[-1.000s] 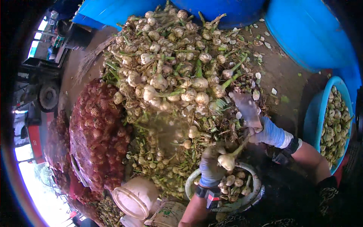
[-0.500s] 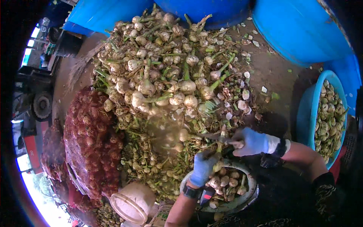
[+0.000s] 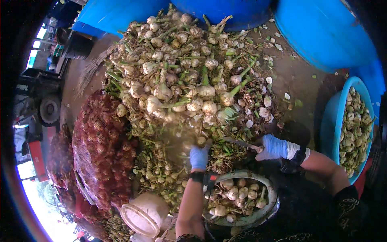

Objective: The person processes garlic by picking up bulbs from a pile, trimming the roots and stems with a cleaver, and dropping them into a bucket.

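My left hand (image 3: 199,156), in a blue glove, reaches over the garlic heap. Its fingers close round a pale garlic bulb (image 3: 201,140), partly hiding it. My right hand (image 3: 273,147), gloved too, grips a knife (image 3: 241,143) by its handle, with the blade pointing left over the trimmings. In front of me stands a pale-rimmed basin (image 3: 271,186) with trimmed garlic bulbs (image 3: 242,192) in it. Beyond my hands rises a big heap of garlic (image 3: 163,92) with stems and roots attached.
Red mesh sacks (image 3: 100,149) of garlic stand left, beside a white bucket (image 3: 142,213). A light-blue tub (image 3: 329,125) full of bulbs is at right. Large blue containers (image 3: 322,32) line the back. Peelings (image 3: 264,101) lie right of the heap.
My left hand has moved from the basin's rim forward to a bulb by the heap. My right hand, with the knife, has shifted slightly right, away from the left hand.
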A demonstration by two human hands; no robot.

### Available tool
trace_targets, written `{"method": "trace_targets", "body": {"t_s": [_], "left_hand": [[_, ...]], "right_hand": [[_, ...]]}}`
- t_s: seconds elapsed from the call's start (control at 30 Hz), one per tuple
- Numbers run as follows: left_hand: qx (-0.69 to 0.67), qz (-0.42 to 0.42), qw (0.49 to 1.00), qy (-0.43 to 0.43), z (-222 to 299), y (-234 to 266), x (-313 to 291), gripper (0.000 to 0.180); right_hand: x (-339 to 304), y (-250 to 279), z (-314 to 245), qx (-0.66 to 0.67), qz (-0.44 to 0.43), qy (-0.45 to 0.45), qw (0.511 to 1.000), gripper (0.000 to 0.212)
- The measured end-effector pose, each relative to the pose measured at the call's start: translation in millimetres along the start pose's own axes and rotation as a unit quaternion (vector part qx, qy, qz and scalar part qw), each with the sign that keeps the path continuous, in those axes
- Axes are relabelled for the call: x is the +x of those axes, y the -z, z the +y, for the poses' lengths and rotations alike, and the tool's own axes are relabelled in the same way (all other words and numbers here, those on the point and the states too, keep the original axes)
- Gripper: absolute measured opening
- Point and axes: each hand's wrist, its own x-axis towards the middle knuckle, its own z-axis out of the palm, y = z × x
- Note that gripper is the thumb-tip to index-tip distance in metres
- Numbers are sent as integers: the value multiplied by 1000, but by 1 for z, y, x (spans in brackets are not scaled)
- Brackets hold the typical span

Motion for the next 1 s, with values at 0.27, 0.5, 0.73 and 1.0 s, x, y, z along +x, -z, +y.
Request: {"method": "trace_targets", "body": {"t_s": [0.27, 0.5, 0.73, 1.0], "left_hand": [[-354, 29, 928, -110, 11, -2, 2, 59], [-418, -111, 898, -86, 89, 47, -73, 30], [-366, -338, 867, 16, 106, 56, -115, 79], [-509, -391, 755, 130, 101, 43, -116, 76]], "right_hand": [[-8, 6, -3, -57, 90, 82, 991, 29], [-18, 20, -65, -208, 110, 178, 955, 27], [-30, 23, -90, -252, 95, 193, 943, 44], [-25, 9, -67, -259, 54, 214, 940, 40]]}}
